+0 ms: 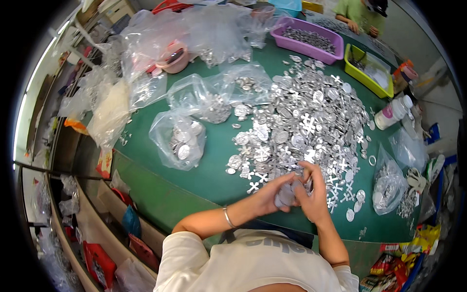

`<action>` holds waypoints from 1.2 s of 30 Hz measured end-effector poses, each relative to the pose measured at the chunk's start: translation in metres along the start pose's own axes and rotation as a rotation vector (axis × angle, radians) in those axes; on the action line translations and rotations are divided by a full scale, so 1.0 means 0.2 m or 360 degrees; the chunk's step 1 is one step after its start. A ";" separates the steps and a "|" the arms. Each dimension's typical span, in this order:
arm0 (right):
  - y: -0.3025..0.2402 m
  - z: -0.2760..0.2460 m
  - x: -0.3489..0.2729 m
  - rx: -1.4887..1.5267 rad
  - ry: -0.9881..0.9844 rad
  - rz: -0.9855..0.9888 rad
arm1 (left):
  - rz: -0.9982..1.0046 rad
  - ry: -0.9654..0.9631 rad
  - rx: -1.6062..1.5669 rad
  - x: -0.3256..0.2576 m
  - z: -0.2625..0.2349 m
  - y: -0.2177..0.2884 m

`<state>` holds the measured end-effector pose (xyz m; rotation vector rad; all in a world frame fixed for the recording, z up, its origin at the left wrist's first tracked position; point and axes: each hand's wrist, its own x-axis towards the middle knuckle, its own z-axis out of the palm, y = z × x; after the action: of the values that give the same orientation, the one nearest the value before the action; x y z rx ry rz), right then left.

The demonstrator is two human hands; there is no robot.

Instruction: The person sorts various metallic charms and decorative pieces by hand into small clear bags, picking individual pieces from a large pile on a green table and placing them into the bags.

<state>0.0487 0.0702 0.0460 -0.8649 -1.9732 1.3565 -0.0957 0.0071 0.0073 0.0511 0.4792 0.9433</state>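
Observation:
My left hand (pixel 272 193) and my right hand (pixel 314 192) meet above the near edge of the green table (pixel 214 165). Both are closed around a small stack of round silver metal pieces (pixel 287 194) held between them. A thin bracelet circles my left wrist. Just beyond my fingers spreads a large heap of silver metal parts (pixel 304 119), round discs and cross-shaped pieces mixed together. A few loose crosses and discs lie on the table right beside my hands.
Clear plastic bags of silver parts (pixel 182 138) lie left of the heap, another bag (pixel 386 185) at the right. A purple tray (pixel 306 39), a yellow-green tray (pixel 367 70) and a white bottle (pixel 393 112) stand farther back. Another person (pixel 362 14) sits at the far side.

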 end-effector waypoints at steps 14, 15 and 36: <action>-0.03 -0.06 -0.09 0.0009 -0.0103 -0.0243 | 0.1112 0.0224 -0.0479 -0.44 0.02 0.21; -0.04 -0.06 -0.10 -0.0051 -0.0082 -0.0284 | 0.1288 0.0119 -0.0444 -0.51 -0.03 0.28; 0.24 -0.31 -0.14 -0.0723 0.0353 0.0014 | 0.1973 0.2386 0.3062 -0.72 -0.18 0.57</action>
<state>0.1227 0.0963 0.0170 -1.1719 -2.1293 0.7801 -0.2680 -0.0445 0.0562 1.6177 2.8469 1.1599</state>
